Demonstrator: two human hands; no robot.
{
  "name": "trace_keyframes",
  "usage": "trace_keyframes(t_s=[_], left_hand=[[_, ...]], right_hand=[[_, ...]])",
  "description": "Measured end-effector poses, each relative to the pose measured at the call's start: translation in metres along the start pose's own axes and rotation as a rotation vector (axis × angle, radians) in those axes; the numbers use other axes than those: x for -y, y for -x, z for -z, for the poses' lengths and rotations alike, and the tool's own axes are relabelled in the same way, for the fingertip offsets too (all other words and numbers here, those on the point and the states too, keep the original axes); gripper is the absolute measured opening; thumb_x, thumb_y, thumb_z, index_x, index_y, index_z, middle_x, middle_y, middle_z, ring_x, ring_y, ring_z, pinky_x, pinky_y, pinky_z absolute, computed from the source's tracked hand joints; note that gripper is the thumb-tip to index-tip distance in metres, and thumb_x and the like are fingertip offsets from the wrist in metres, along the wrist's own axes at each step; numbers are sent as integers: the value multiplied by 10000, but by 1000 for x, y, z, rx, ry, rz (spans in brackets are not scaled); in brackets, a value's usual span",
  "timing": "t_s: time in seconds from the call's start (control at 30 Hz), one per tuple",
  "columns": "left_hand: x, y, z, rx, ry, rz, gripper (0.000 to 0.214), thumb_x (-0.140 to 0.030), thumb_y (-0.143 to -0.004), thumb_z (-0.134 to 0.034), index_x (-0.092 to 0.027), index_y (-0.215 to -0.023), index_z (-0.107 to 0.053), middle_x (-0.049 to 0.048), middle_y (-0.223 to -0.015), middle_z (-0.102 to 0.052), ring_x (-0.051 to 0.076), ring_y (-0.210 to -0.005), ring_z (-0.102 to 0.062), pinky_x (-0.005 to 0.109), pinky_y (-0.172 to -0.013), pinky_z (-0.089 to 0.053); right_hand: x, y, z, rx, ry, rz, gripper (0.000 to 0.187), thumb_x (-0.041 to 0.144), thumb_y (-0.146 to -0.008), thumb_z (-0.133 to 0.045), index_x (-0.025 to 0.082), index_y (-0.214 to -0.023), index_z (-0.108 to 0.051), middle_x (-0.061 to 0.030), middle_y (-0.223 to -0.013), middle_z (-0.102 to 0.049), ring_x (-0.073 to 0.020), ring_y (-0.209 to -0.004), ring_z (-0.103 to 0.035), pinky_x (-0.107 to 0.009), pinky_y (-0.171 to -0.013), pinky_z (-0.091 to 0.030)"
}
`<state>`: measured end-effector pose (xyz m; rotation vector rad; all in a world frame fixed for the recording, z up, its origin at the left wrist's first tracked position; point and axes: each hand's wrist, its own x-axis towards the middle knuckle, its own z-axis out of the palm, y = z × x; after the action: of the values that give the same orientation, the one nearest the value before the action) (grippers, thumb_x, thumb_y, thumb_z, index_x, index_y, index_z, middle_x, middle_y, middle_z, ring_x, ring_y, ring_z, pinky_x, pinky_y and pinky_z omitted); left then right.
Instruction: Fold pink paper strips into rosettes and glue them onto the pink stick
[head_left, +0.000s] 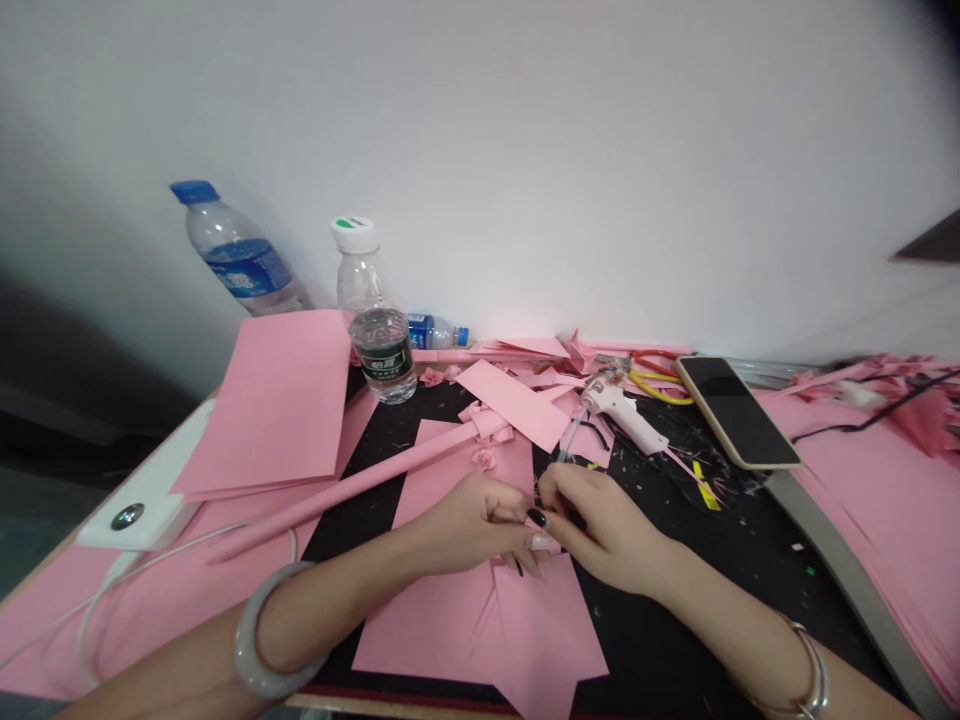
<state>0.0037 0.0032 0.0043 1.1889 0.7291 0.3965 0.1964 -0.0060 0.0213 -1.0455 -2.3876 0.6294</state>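
Note:
In the middle of the desk, my left hand [480,518] and my right hand [611,528] meet fingertip to fingertip. Both pinch a small pink paper piece [554,547], mostly hidden by the fingers. Pink paper sheets [420,625] lie overlapping on the black mat beneath. Just beyond my left hand are a small folded paper rose [484,459] and a long rolled pink paper tube [360,487] slanting to the lower left. A cut pink strip [514,402] rests behind them. A white hot glue gun [626,415] lies past my right hand, nozzle toward the hands.
Two bottles, one blue-capped [244,255] and one white-capped [379,330], stand at the back left. A phone [739,412] leans beside scissors with yellow handles [660,390]. Stacked pink paper [870,500] covers the right side. A white device [142,510] with a cable sits left.

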Motion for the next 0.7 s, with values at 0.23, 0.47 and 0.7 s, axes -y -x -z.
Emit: trace_keyframes(t_s=[0.23, 0.47, 0.7], left_hand=[[-2, 0, -2, 23, -18, 12, 185, -327, -734, -699, -145, -749, -669, 20, -647, -698, 141, -599, -662, 209, -537, -451], [-1, -1, 0, 38, -10, 1, 204, -341, -731, -695, -144, -758, -648, 16, -655, -684, 139, -585, -653, 221, -539, -453], [-1, 0, -4, -79, -54, -61, 202, -299, -811, -573, -155, -676, -530, 3, -607, -643, 119, -502, -608, 198, -451, -407]], right_hand=[[4, -3, 0, 152, -21, 74, 246, 159, -925, -372, 200, -687, -414, 25, -612, -430, -123, -544, -406, -241, -514, -293], [5, -1, -5, 74, 39, 90, 245, 148, -919, -362, 203, -687, -419, 26, -590, -423, -128, -515, -382, -244, -497, -268], [0, 1, -5, -173, 27, -68, 178, 149, -892, -431, 207, -727, -399, 37, -619, -429, -113, -523, -410, -218, -508, -305]])
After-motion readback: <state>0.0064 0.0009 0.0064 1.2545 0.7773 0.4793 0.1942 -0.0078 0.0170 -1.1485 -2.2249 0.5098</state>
